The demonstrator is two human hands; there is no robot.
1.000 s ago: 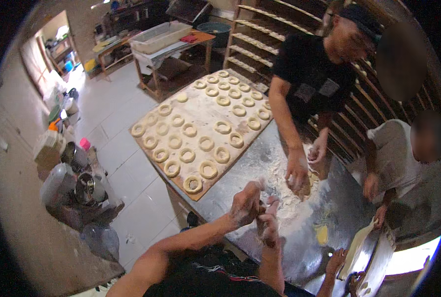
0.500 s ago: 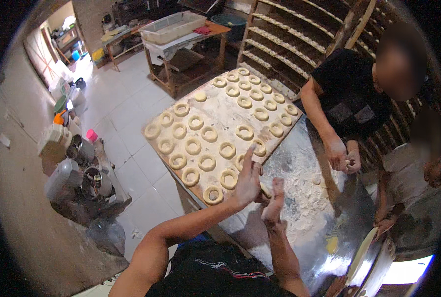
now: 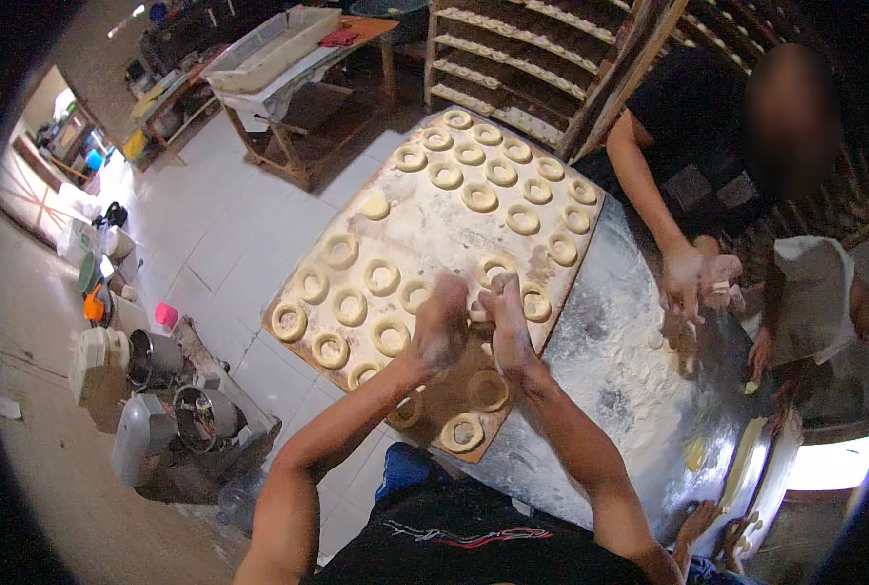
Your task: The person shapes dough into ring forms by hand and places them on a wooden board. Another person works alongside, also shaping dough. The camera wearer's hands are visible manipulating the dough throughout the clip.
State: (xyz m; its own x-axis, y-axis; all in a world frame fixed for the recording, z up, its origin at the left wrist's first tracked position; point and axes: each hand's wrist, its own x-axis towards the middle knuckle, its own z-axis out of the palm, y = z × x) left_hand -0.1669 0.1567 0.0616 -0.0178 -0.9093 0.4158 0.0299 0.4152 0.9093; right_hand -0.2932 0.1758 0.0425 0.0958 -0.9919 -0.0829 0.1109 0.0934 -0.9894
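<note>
My left hand (image 3: pixel 441 324) and my right hand (image 3: pixel 509 327) come together over a floured wooden board (image 3: pixel 410 219). A small pale piece of dough (image 3: pixel 478 313) shows between them. The fingers of both hands are closed around it, and its full shape is hidden. Below my hands the board carries many dough rings (image 3: pixel 391 334), set out in loose rows. A single dough ring (image 3: pixel 535 303) lies just right of my right hand. Further up the board is a flat dough disc (image 3: pixel 374 206) without a hole.
To the right, a metal table (image 3: pixel 591 390) is dusted with flour. A co-worker's hands (image 3: pixel 693 278) handle dough there; more hands are at the lower right. Behind stands a rack (image 3: pixel 513 58) of filled trays. Pots (image 3: pixel 203 414) line the floor at left.
Both hands have moved left and up, from the board's edge by the metal table to above the dough rings, carrying the piece of dough. The view has shifted too.
</note>
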